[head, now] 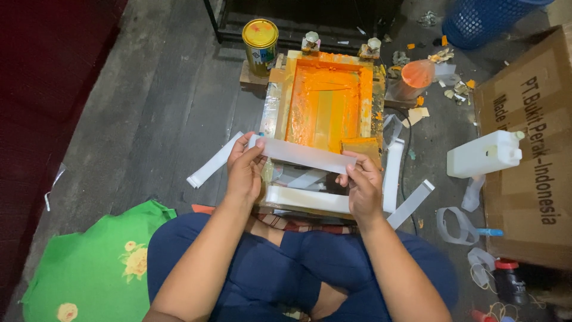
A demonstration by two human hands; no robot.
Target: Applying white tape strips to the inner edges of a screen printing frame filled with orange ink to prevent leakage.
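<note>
— Dark wooden floor boards (149,119) are lying under everything, and a person is sitting cross-legged on them in blue trousers. What are the hands doing?

— Both are holding one white strip (304,155) stretched between them, just above the near end of the printing frame (325,101). The left hand (245,170) is pinching one end of the strip, with the thumb on top. The right hand (363,185) is pinching the other end, and its fingers are curling under the strip.

— Where is the frame lying?

— It is lying on the floor in front of the knees. Its screen is covered with orange ink, and a small flat orange piece is resting at its near right corner.

— Are more strips lying around?

— Yes. One wide white strip (307,200) is lying under the hands along the near edge of the frame. Another one (211,164) is lying on the floor to the left, and some more (393,173) are lying to the right.

— What else are you seeing?

— A yellow tin (260,45) is standing beside the far left corner of the frame. A white plastic canister (485,155) is lying on the right, near a cardboard box (530,155). A blue basket (482,21) is showing at the top right, and a green cloth with flowers (95,268) is lying beside the left knee.
</note>
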